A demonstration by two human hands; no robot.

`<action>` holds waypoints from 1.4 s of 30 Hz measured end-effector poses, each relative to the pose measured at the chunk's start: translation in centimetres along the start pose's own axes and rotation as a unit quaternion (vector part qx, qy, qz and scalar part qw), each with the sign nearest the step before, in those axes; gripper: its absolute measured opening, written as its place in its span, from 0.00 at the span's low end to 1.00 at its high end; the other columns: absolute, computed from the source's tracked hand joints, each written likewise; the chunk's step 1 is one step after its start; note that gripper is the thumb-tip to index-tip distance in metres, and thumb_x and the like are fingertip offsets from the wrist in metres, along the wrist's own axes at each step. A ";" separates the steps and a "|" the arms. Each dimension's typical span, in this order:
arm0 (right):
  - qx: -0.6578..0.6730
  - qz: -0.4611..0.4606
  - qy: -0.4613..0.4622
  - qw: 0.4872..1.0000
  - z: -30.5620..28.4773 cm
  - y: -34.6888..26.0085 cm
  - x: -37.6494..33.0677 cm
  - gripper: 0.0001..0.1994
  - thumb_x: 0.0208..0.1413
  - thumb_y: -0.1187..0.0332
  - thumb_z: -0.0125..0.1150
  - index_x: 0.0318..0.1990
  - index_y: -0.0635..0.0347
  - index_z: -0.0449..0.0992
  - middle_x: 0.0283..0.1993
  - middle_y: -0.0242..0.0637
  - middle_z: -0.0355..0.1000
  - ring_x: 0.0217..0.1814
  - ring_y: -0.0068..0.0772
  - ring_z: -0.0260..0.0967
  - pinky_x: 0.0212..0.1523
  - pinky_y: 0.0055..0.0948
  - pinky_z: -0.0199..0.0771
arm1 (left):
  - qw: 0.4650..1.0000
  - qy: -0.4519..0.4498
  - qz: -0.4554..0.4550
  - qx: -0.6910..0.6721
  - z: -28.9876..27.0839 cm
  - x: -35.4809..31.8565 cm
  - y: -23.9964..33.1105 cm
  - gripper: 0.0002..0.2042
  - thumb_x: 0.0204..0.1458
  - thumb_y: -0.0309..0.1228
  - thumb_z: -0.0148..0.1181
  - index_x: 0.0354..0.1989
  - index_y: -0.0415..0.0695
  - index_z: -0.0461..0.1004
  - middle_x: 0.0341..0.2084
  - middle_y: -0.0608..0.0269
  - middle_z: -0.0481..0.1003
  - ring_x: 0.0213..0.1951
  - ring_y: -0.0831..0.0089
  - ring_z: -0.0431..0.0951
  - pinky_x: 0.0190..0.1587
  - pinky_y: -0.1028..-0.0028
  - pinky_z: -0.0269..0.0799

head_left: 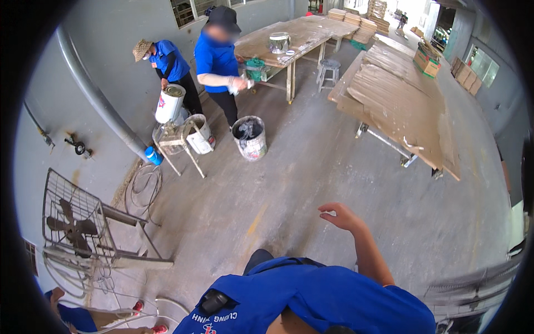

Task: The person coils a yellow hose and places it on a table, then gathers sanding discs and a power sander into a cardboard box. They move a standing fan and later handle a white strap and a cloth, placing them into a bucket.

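A bare grey concrete floor [311, 183] is bounded on the left by a grey wall [111, 61] with a barred window [186, 10]. Two long wooden tables [400, 106] are positioned ahead. Daylight is admitted through the far opening [409, 8].

The grey concrete floor [311, 183] carries a paint-smeared bucket [250, 138], a metal stand [178, 142] with a white container tipped in it, a small blue jar [153, 155], a coil of hose [143, 186] and a caged fan [75, 222] leaning at the left. A stool [329, 68] stands between two worktops. The far worktop [303, 33] bears a shiny metal tin [278, 42]; the near worktop [400, 106] lies under what looks like flattened brown cardboard, with a box [427, 60] at its far end.
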State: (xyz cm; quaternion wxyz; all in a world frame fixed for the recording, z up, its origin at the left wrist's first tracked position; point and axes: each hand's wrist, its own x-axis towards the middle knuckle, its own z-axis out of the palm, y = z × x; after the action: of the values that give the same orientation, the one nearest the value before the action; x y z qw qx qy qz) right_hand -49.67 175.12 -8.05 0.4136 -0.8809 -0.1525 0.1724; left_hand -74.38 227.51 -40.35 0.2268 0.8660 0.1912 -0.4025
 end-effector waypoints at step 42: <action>0.199 0.031 0.050 0.978 -44.4 19.5 81.3 0.12 0.56 0.68 0.54 0.46 0.63 0.73 0.41 0.38 0.75 0.43 0.28 0.71 0.44 0.26 0.70 | 0.706 0.247 0.292 -0.596 -84.7 69.8 112.0 0.10 0.49 0.34 0.59 0.35 0.41 0.71 0.23 0.61 0.75 0.22 0.76 0.74 0.22 0.75 0.68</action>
State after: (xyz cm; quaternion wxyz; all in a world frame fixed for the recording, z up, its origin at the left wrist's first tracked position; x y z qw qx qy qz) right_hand 44.55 166.63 -11.13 0.5821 -0.7928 -0.0666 0.1679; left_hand 76.95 191.88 -19.79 0.7468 0.6312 0.1782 0.1099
